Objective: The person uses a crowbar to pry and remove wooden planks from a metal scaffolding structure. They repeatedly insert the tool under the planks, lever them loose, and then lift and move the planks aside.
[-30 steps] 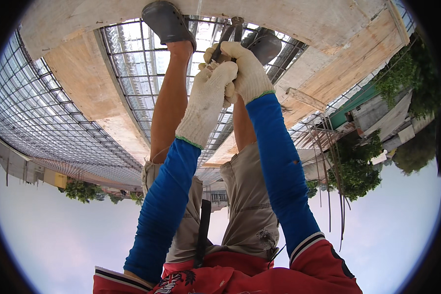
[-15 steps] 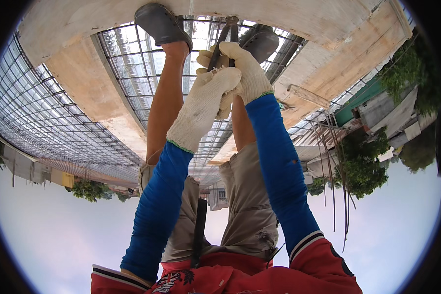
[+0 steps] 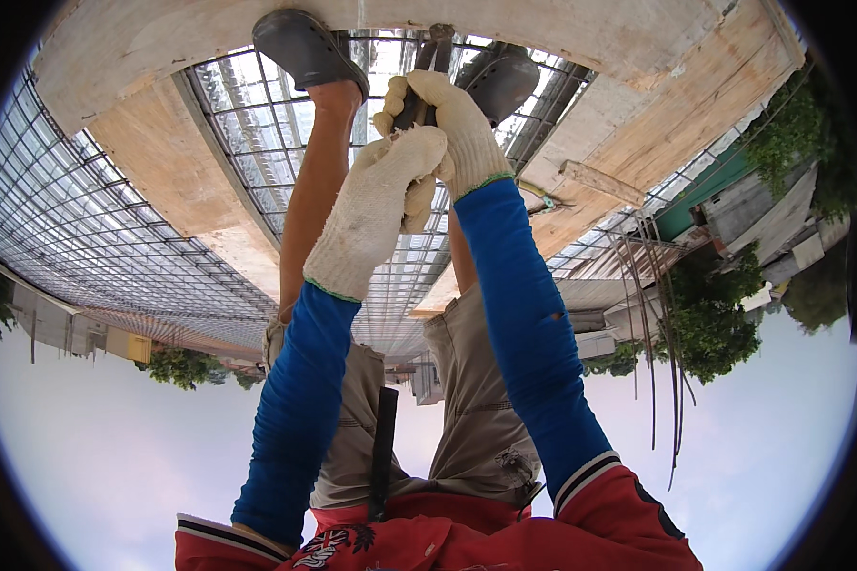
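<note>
Both my hands wear white knitted gloves with green cuffs, below blue sleeves. Between my shoes, they grip a pincers-like tool [image 3: 440, 57] with two dark handles that meet at a rounded metal head. My right hand [image 3: 464, 133] is closed round the handles, nearer the head. Just below it, my left hand [image 3: 379, 205] is closed at the lower part of the handles, with its thumb side against the right glove. The gloves hide the handle ends and some fingers overlap. The head lies close to the rebar grid [image 3: 243, 119]; whether it bites on anything I cannot tell.
Plywood sheets [image 3: 162, 152] lie on the grid at left, with more plywood [image 3: 676, 105] at right. A short wooden strip [image 3: 600, 183] rests on the right sheet. My dark clogs [image 3: 307, 48] stand at the top. Thin bent rods [image 3: 646, 324] hang into view at right.
Both hands and the tool have shifted slightly left and toward the top of the picture. The two handles look a little closer together. My grip stays closed.
</note>
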Demonstrator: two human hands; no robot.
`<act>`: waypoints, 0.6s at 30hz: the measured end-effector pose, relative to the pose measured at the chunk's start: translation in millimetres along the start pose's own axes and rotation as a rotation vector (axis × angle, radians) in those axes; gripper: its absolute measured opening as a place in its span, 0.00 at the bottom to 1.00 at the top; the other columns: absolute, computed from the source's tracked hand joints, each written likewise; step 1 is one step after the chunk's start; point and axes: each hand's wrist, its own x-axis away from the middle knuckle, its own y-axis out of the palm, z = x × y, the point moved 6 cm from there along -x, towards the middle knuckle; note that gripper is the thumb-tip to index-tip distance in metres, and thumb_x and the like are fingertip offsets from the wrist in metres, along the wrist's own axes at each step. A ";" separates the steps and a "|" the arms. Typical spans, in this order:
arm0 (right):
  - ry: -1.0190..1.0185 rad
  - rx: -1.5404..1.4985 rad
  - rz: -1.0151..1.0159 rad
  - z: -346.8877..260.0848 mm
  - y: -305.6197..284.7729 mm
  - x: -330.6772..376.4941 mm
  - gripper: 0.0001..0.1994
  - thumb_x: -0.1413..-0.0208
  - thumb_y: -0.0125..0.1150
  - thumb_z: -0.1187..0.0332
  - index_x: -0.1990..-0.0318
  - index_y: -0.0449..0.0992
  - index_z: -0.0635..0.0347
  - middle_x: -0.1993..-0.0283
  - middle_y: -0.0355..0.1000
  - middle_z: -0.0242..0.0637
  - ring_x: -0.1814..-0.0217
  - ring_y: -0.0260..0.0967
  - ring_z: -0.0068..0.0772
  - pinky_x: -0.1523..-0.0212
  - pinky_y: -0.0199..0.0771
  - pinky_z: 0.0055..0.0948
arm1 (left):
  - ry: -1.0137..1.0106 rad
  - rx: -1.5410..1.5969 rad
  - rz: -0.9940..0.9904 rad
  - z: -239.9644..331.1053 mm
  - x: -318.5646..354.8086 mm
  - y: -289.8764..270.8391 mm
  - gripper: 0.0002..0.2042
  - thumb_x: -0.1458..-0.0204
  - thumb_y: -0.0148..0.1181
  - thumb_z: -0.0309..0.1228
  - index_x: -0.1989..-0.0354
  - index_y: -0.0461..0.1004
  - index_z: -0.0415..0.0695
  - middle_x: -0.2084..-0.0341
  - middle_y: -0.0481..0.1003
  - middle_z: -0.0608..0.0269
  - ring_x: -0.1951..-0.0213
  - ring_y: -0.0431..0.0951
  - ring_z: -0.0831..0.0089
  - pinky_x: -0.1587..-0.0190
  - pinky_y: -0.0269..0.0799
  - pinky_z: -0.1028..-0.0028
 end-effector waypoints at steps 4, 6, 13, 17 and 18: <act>0.013 -0.065 -0.013 -4.4 -17.9 0.9 0.13 0.29 0.59 0.66 0.50 0.75 0.69 0.69 0.73 0.33 0.72 0.72 0.27 0.72 0.81 0.30 | 0.063 -0.029 0.018 2.1 -2.3 -1.6 0.16 0.30 0.62 0.42 0.64 0.78 0.42 0.85 0.64 0.77 0.87 0.57 0.86 0.85 0.49 0.78; 0.027 -0.061 0.008 -7.3 -21.2 10.0 0.14 0.28 0.59 0.65 0.48 0.74 0.70 0.69 0.71 0.29 0.72 0.70 0.22 0.74 0.77 0.27 | 0.088 -0.015 0.066 5.2 -2.5 -1.0 0.16 0.30 0.62 0.42 0.64 0.78 0.41 0.86 0.63 0.76 0.87 0.56 0.86 0.85 0.48 0.78; 0.215 -0.212 -0.105 -36.9 -36.7 20.0 0.13 0.25 0.55 0.64 0.46 0.71 0.66 0.72 0.65 0.21 0.78 0.63 0.12 0.83 0.68 0.15 | 0.088 -0.044 0.089 -2.6 -13.8 -4.9 0.18 0.27 0.58 0.44 0.63 0.77 0.41 0.86 0.61 0.77 0.87 0.55 0.86 0.85 0.48 0.78; 0.254 -0.097 -0.074 -47.6 -43.4 26.1 0.15 0.25 0.56 0.61 0.47 0.72 0.69 0.71 0.70 0.25 0.78 0.66 0.15 0.81 0.73 0.18 | 0.091 -0.021 0.072 -4.8 -16.9 0.4 0.18 0.28 0.58 0.44 0.64 0.77 0.41 0.86 0.59 0.77 0.86 0.54 0.85 0.84 0.47 0.78; 0.230 0.031 -0.037 -51.6 -41.7 28.2 0.16 0.25 0.56 0.61 0.47 0.72 0.69 0.70 0.72 0.28 0.78 0.69 0.18 0.80 0.75 0.20 | 0.090 -0.023 0.088 -2.7 -16.5 3.2 0.18 0.28 0.59 0.44 0.64 0.77 0.41 0.86 0.59 0.77 0.86 0.54 0.85 0.83 0.46 0.78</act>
